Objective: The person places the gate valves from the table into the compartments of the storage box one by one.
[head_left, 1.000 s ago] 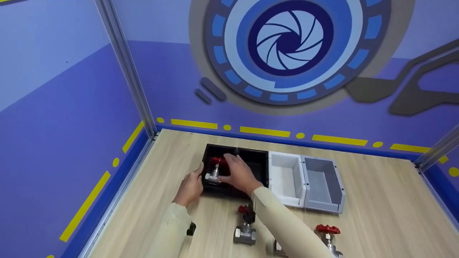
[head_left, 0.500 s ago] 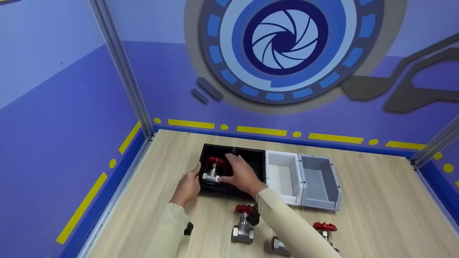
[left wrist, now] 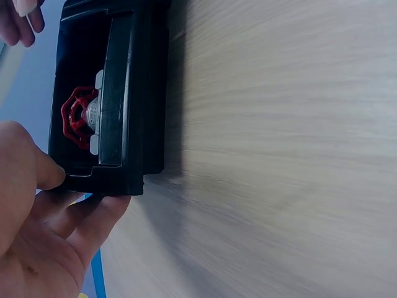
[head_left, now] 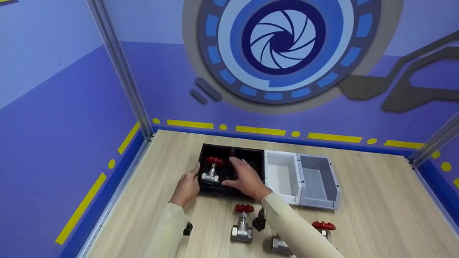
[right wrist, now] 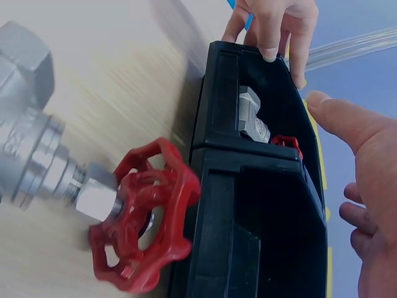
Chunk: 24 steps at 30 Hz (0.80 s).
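Observation:
A gate valve with a red handwheel (head_left: 213,161) stands in the leftmost black bin (left wrist: 133,93). My left hand (head_left: 185,188) grips that bin's left wall, the thumb (left wrist: 53,174) at the rim and the fingers on the outer side. My right hand (head_left: 247,179) hovers over the two black bins, thumb and fingers spread apart, holding nothing. In the right wrist view this hand (right wrist: 378,167) is apart from the valve (right wrist: 251,118), which is partly hidden by the bin wall. Another red-handled valve (head_left: 242,227) stands on the table below the bins, close to the right sleeve.
To the right of the second black bin (head_left: 251,161) come a white bin (head_left: 283,172) and a grey bin (head_left: 319,179), joined in a row. Two more valves, one metal body (head_left: 279,245) and one red handwheel (head_left: 323,225), are partly covered by the right forearm.
My right hand has let go of the valve in the left black bin and drawn slightly right. The left hand keeps its hold on the bin. The head view has shifted slightly.

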Each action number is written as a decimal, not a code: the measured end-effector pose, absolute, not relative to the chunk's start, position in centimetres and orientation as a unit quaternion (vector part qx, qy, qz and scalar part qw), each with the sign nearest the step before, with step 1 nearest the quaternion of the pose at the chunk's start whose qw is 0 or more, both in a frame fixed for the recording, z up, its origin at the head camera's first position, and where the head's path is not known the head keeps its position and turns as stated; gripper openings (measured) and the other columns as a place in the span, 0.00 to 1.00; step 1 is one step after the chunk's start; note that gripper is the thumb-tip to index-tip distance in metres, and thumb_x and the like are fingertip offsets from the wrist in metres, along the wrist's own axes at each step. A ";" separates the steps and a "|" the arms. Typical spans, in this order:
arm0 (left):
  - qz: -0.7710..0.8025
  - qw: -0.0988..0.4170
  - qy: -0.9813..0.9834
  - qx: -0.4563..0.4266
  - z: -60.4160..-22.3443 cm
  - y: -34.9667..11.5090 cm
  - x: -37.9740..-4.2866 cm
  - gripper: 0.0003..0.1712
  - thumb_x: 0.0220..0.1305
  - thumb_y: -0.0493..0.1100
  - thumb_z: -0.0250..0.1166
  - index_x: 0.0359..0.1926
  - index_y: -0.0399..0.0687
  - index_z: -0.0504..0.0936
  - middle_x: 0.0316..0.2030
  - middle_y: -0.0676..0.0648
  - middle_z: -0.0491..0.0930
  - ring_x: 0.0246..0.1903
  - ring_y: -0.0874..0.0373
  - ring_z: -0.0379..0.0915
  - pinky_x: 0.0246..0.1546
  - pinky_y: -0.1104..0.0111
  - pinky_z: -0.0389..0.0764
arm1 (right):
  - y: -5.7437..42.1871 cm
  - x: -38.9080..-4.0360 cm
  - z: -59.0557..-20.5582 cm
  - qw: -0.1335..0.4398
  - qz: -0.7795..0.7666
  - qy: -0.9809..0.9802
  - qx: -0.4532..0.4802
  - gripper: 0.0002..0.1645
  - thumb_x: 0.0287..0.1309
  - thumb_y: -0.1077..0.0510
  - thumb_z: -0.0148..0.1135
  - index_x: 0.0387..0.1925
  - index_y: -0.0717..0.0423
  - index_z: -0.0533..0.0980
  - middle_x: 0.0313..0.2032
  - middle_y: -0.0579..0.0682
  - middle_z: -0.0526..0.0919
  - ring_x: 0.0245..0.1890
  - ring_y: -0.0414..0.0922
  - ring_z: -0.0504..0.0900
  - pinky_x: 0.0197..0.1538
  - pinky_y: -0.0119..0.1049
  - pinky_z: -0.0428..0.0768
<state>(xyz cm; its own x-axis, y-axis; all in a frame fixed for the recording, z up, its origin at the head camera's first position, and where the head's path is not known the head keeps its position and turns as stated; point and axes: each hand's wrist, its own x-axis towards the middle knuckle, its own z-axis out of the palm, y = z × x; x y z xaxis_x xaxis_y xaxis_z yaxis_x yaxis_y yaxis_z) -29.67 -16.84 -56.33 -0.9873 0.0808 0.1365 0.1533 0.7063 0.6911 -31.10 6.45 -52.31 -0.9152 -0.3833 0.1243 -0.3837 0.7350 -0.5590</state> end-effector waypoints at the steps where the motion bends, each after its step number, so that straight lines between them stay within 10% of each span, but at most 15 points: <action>1: -0.377 0.050 -0.923 -0.065 -56.3 -16.8 -29.7 0.33 0.66 0.29 0.51 0.72 0.42 0.59 0.62 0.33 0.71 0.52 0.44 0.77 0.50 0.53 0.79 | 6.6 -31.0 -52.3 0.002 0.298 -0.932 0.207 0.55 0.48 0.39 0.71 0.71 0.58 0.59 0.71 0.58 0.63 0.71 0.56 0.61 0.72 0.49 0.59; 24: -0.377 0.045 -0.923 -0.062 -56.3 -16.8 -29.5 0.33 0.67 0.30 0.51 0.73 0.41 0.58 0.64 0.34 0.69 0.59 0.44 0.72 0.55 0.53 0.76 | 9.3 -29.1 -52.4 -0.007 0.333 -0.924 0.189 0.53 0.49 0.40 0.71 0.72 0.55 0.59 0.70 0.56 0.64 0.70 0.54 0.64 0.70 0.51 0.64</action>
<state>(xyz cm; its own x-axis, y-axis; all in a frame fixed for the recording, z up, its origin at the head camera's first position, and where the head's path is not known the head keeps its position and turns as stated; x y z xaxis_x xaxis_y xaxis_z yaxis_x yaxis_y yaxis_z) -29.55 -16.82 -56.28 -0.9884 0.0804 0.1290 0.1478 0.7080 0.6905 -29.12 9.25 -52.35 -0.9288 -0.3527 0.1136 -0.3440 0.7069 -0.6180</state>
